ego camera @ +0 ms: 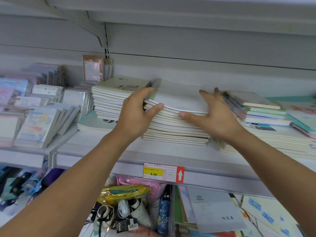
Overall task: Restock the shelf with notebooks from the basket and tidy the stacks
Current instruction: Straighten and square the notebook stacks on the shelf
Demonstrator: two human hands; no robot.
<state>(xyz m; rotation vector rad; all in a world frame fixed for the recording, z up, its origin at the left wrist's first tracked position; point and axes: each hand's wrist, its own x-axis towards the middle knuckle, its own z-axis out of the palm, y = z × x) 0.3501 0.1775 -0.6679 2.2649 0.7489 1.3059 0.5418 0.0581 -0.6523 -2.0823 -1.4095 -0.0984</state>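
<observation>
We note both hands on the middle notebook stack (176, 127) on the shelf (106, 149): left hand (136, 115) grips its top notebooks at the left edge; right hand (213, 117), fingers extended, presses its right side.

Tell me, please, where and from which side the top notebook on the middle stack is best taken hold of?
Probably by its two short side edges, one from each side. The top notebook lies flat, with its front edge bowed up off the middle stack. The left hand already pinches the left edge; the right hand is at the right, thumb along the front. The back sits near the shelf wall.
</observation>
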